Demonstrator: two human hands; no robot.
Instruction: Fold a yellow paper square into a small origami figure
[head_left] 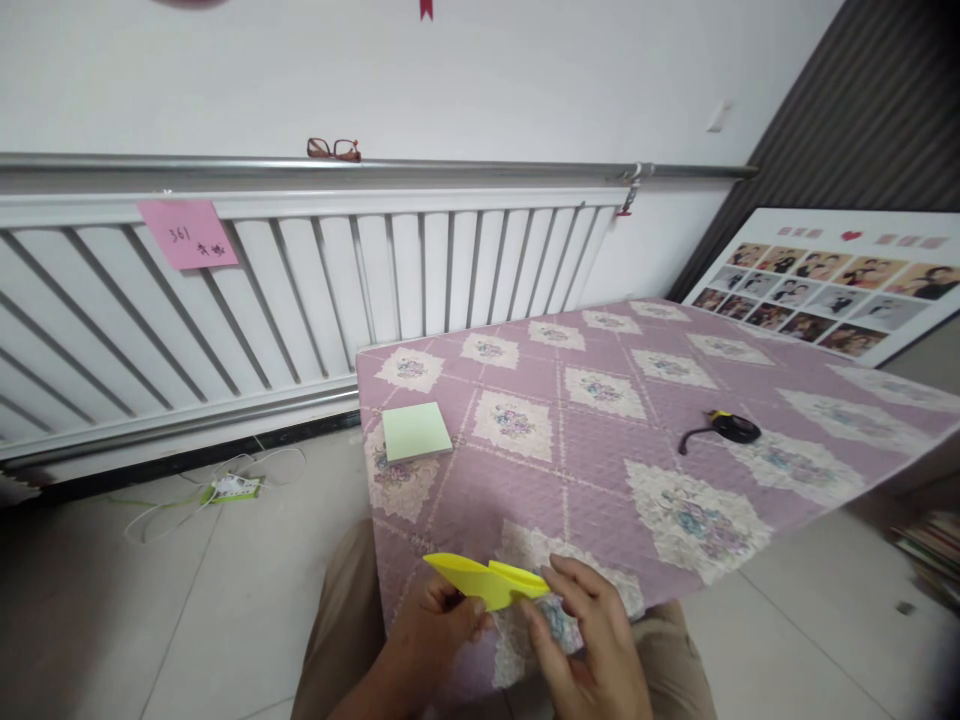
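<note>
A folded piece of yellow paper (486, 583) is held just above the near edge of the table, over the patterned cloth. My left hand (442, 625) pinches its lower left part between thumb and fingers. At the paper's right end, my right hand (589, 630) has its thumb below and its fingertips along the upper edge, closed on it. Beyond my left hand, a pale green pad of sticky notes (416, 431) lies near the table's left edge. A black and yellow tape measure (735, 428) with a dark strap rests farther off to the right.
The table wears a purple cloth (592, 450) with pale floral diamonds. Behind it runs a white radiator (420, 270) with a pink note (187, 234); glasses (334, 149) sit on the pipe above. A photo board (817, 280) leans at the right. A power strip (234, 488) lies on the floor.
</note>
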